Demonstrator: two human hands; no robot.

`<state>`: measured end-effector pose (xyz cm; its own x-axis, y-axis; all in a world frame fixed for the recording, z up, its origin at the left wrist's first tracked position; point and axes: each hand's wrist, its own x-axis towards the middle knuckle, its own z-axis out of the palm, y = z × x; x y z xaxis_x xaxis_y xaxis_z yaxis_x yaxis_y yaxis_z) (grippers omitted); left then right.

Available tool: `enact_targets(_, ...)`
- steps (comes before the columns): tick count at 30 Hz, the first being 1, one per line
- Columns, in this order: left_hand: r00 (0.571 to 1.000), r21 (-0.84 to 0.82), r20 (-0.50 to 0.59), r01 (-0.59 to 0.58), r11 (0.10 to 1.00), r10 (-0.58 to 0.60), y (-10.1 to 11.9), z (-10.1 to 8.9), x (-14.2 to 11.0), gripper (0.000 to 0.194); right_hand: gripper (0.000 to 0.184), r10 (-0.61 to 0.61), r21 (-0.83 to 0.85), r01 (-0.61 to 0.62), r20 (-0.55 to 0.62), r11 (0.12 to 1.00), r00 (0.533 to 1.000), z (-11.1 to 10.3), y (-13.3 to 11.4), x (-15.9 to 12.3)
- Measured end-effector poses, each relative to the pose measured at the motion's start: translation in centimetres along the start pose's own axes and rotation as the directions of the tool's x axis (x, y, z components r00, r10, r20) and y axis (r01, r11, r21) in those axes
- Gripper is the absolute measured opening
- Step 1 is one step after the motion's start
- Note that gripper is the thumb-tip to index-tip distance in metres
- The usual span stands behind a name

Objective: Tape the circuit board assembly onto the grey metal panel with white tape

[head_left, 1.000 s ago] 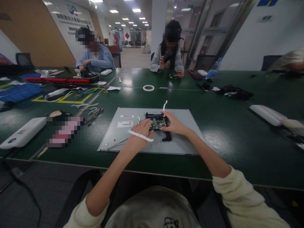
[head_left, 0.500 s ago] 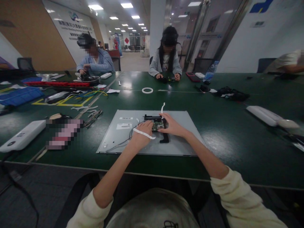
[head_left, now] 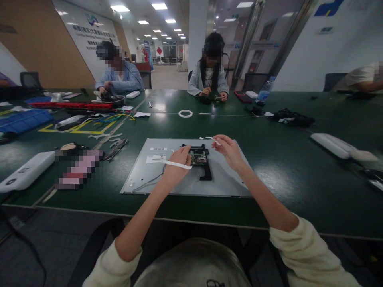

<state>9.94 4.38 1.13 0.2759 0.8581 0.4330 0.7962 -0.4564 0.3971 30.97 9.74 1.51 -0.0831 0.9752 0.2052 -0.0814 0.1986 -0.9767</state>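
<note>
A grey metal panel lies flat on the green table before me. A small green circuit board in a black bracket sits on its middle. My left hand rests on the panel just left of the board, fingers curled against its edge; a white flat ribbon cable lies across the back of this hand. My right hand is raised a little above the panel, right of the board, pinching the end of another white ribbon cable.
A white tape ring lies further back. White oblong devices lie at left and right. Cables, glasses and blue trays clutter the left. Two people work across the table; a water bottle stands near them.
My right hand left the circuit board and rose to the right, pulling the white ribbon cable with it. My left hand stayed by the board's left edge.
</note>
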Motion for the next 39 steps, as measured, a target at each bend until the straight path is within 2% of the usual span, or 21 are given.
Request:
enact_targets(3,0.995,-0.237,-0.017,0.09,0.967,-0.097,0.3,-0.7,1.3,0.042,0.025,0.005,0.109,-0.008,0.027,0.994,1.0,0.5,-0.4,-0.3)
enact_targets(6,0.987,-0.441,0.069,0.159,0.883,-0.143,0.4,-0.6,2.8,0.046,0.026,0.021,0.181,-0.037,0.092,0.983,0.996,1.2,-1.0,-0.8)
enact_targets(8,0.982,-0.508,0.117,0.188,0.841,-0.149,0.3,-0.1,3.9,0.045,0.026,0.046,0.164,-0.07,0.146,0.984,0.988,1.5,-1.2,-1.0)
enact_targets(10,0.98,-0.523,0.107,0.201,0.828,-0.169,0.1,0.5,4.9,0.04,0.026,0.085,0.096,-0.103,0.177,0.99,0.981,1.5,-1.1,-1.1)
enact_targets(12,0.981,-0.496,0.065,0.19,0.847,-0.182,0.0,0.9,5.7,0.035,0.025,0.134,0.001,-0.136,0.17,0.991,0.976,1.5,-0.8,-1.0)
enact_targets(15,0.99,-0.402,0.039,0.139,0.905,-0.135,-0.3,1.4,6.3,0.033,0.023,0.199,-0.116,-0.185,0.125,0.976,0.972,1.3,0.0,-0.7)
enact_targets(19,0.999,-0.235,-0.002,0.045,0.971,-0.047,-0.8,2.4,6.2,0.035,0.02,0.245,-0.179,-0.225,0.095,0.958,0.965,1.3,1.2,-0.3)
enact_targets(24,0.997,-0.036,-0.071,-0.024,0.999,0.021,-0.9,3.6,5.6,0.037,0.018,0.284,-0.228,-0.266,0.05,0.936,0.957,1.4,2.2,-0.2)
enact_targets(29,0.995,0.073,0.054,-0.085,0.994,0.082,-0.5,4.5,5.6,0.03,0.016,0.275,-0.261,-0.262,0.013,0.929,0.961,1.4,2.2,-0.3)
enact_targets(34,0.983,0.108,0.151,-0.125,0.986,0.108,-1.0,5.4,5.8,0.026,0.017,0.274,-0.334,-0.262,-0.013,0.905,0.962,1.5,2.0,-0.4)
enact_targets(39,0.976,0.166,0.195,-0.126,0.978,0.093,-1.2,5.4,5.7,0.026,0.02,0.252,-0.507,-0.23,-0.026,0.831,0.967,1.7,1.9,-0.6)
